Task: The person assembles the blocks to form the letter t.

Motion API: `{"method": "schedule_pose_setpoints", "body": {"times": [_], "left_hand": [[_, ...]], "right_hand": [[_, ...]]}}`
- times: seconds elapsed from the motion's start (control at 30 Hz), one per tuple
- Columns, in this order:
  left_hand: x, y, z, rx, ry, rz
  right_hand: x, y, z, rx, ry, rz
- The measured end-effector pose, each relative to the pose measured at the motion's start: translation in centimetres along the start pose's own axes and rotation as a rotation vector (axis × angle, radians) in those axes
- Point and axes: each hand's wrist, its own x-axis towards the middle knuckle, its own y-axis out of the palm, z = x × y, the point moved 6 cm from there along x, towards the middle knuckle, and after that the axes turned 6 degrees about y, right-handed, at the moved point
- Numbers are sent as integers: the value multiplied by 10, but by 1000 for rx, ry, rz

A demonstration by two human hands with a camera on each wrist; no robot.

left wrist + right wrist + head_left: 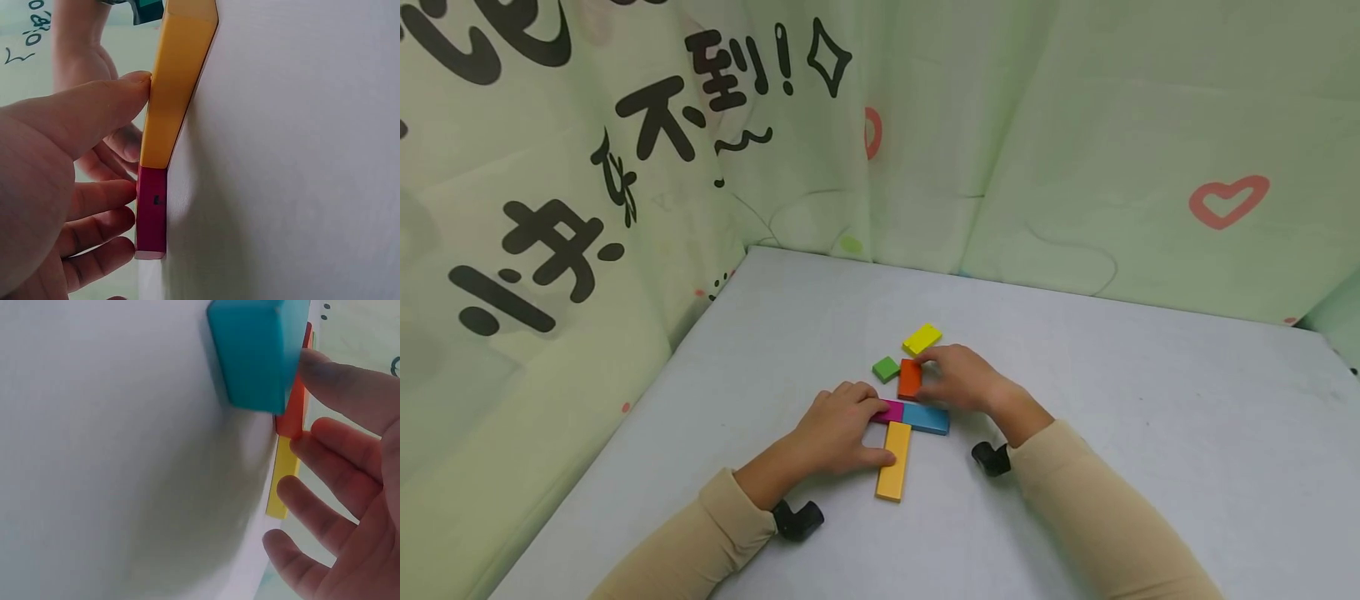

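Note:
My left hand [838, 429] rests its fingertips on a magenta block [892, 411], and its thumb presses a long orange-yellow block [893, 462]. In the left wrist view, those fingers look fairly straight against the magenta block [151, 212]. A blue block [927, 418] lies against the magenta one, the orange-yellow block below them like a stem. My right hand [962, 379] pinches a red-orange block [908, 379] between thumb and index finger, just above the blue block. Its other fingers are spread, as the right wrist view shows. Part of the magenta block is hidden by the left fingers.
A small green block [886, 369] lies left of the red-orange one. Beyond it is a bright yellow block [922, 339]. All lie flat on a white table [1112, 467] enclosed by a pale green printed curtain [1075, 150]. Black devices [799, 521] are at both wrists.

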Motion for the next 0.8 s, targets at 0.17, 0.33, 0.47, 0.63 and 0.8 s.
{"method": "schedule_pose_setpoints", "body": {"times": [0.17,0.33,0.47,0.63,0.8], "left_hand": [[-1,0,-1,2,-1,3],[-1,-1,-2,3,0,5],[-1,0,-2,8,-4,7],[-1,0,-2,16,-11,12],[0,-1,-2,19,-10,16]], "right_hand": [[2,1,5,-16,-3,-6],[2,1,9,-38,-17,-15],[2,1,9,-45,-11,-18],[1,2,9,-63,-12,-25],[0,1,9,-79,-25,-36]]}}
